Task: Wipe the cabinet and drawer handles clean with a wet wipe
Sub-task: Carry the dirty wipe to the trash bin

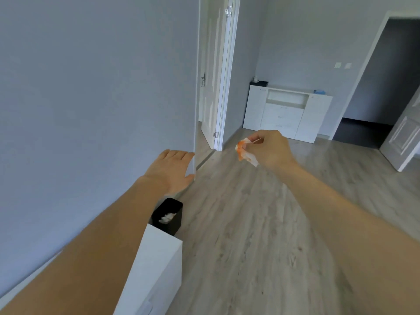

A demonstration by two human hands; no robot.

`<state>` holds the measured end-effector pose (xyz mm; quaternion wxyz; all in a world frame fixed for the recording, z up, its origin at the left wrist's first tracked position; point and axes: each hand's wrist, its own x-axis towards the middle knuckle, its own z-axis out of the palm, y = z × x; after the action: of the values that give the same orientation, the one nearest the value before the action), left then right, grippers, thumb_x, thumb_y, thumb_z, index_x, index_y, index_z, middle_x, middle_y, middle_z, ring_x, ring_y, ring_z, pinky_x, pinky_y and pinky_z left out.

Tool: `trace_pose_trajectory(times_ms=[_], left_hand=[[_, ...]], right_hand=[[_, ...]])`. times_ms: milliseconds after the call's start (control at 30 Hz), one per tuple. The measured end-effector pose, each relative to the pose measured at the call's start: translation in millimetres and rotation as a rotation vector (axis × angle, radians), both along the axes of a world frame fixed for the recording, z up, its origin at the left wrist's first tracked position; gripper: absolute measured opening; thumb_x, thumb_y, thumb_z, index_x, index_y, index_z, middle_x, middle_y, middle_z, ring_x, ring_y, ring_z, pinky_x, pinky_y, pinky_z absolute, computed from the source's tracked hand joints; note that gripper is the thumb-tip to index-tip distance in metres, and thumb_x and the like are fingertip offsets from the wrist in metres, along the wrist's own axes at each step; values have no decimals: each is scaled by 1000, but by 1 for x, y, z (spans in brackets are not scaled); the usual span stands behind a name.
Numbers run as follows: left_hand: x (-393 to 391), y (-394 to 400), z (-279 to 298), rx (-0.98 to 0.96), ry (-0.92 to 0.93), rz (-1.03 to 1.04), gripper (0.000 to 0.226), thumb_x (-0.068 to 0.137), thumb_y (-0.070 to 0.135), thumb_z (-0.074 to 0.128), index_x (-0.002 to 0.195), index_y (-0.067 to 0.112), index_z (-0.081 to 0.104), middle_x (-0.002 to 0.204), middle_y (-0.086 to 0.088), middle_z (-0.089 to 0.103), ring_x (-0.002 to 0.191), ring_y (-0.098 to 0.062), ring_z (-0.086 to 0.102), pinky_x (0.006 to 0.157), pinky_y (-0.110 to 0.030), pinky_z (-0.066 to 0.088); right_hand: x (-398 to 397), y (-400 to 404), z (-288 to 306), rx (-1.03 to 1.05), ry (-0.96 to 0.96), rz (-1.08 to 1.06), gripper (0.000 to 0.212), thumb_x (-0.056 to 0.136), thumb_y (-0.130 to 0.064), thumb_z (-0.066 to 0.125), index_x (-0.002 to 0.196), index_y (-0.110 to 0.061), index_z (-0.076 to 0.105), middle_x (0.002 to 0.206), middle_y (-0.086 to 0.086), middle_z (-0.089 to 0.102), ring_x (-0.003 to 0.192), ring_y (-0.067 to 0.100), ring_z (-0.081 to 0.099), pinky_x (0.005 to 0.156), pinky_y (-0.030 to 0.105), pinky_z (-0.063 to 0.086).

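Right hand (271, 147) fingers (254, 138) pinch orange-stained wipe (246, 152), held in air over floor (250, 223). Left hand (175, 170) fingers straight, flat against wall corner (195, 142). Bin (169, 218) below left hand, beside white cabinet (159, 258). Far cabinet (286, 113) well beyond wipe; bare floor between.

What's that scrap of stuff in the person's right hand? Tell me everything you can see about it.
The wet wipe is a small, crumpled piece of thin white sheet, smeared with orange stains along its folds. The right hand pinches its upper end between thumb and fingers, so most of it hangs loose below and to the left of the hand, held in the air above the wooden floor. Nothing else touches it.
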<state>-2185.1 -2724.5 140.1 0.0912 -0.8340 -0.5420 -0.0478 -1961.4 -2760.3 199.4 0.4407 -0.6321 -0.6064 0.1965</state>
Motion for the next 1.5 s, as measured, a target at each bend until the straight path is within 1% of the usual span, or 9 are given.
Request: trace_pose_trajectory(times_ms=[367, 467, 533, 633, 800, 933, 1233, 1433, 1500], left_hand=[[19, 194, -67, -103, -21, 185, 63, 99, 44, 34, 151, 19, 9, 157, -3, 19, 143, -20, 15, 117, -33, 2], [3, 253, -89, -134, -35, 254, 63, 99, 44, 34, 151, 19, 7, 157, -3, 18, 143, -20, 14, 117, -33, 2], [-7, 291, -103, -169, -25, 291, 64, 99, 43, 34, 151, 19, 7, 157, -3, 16, 144, -20, 14, 117, -34, 3], [-19, 336, -121, -230, -22, 352, 64, 99, 44, 33, 151, 18, 6, 157, -3, 16, 144, -21, 14, 117, -34, 4], [-32, 404, -148, -305, -41, 409, 63, 100, 43, 33, 151, 18, 6, 158, -2, 14, 144, -20, 13, 117, -34, 3], [-40, 460, -189, -363, -103, 498, 63, 99, 41, 35, 151, 18, 7, 157, -2, 15, 144, -19, 12, 117, -35, 2], [-39, 553, -370, -530, -306, 791, 62, 98, 43, 37, 150, 19, 15, 156, 0, 19, 142, -19, 18, 116, -33, 8], [-43, 543, -505, -693, -330, 913, 63, 97, 45, 38, 150, 20, 14, 156, 0, 19, 143, -17, 15, 117, -33, 4], [-47, 543, -537, -703, -327, 917, 63, 97, 45, 39, 150, 20, 16, 156, -1, 21, 143, -18, 17, 117, -33, 5]], right_hand=[[-10, 254, -68, -61, -55, 253, 28, 81, 4, 47, 70, 0, 73, 50, -16, 64, 51, -10, 54, 51, 0, 36], [-30, 328, -94, -42, -173, 306, 26, 83, 5, 45, 72, 4, 68, 56, 0, 63, 59, 16, 55, 42, 7, 31], [-41, 377, -111, -50, -232, 341, 25, 86, 2, 44, 81, 4, 69, 79, 17, 70, 79, 31, 61, 54, 12, 43], [-52, 438, -131, -73, -283, 413, 27, 91, -2, 43, 88, 0, 70, 92, 15, 71, 89, 29, 64, 76, 34, 54], [-74, 523, -155, -157, -360, 531, 20, 88, 1, 45, 82, 2, 64, 90, 15, 70, 81, 27, 64, 67, 29, 52], [-104, 598, -191, -234, -422, 703, 13, 88, 2, 46, 78, 3, 56, 88, 21, 67, 92, 33, 65, 76, 44, 54], [-154, 726, -392, -320, -826, 1025, 10, 88, -5, 52, 87, -6, 62, 88, 9, 66, 82, 25, 60, 67, 32, 48], [-178, 749, -548, -540, -586, 976, 29, 100, -18, 42, 96, -1, 65, 89, 13, 65, 79, 23, 55, 52, 26, 27], [-189, 755, -587, -555, -528, 977, 28, 98, -23, 47, 99, -3, 67, 97, 13, 67, 87, 24, 57, 61, 23, 29]])
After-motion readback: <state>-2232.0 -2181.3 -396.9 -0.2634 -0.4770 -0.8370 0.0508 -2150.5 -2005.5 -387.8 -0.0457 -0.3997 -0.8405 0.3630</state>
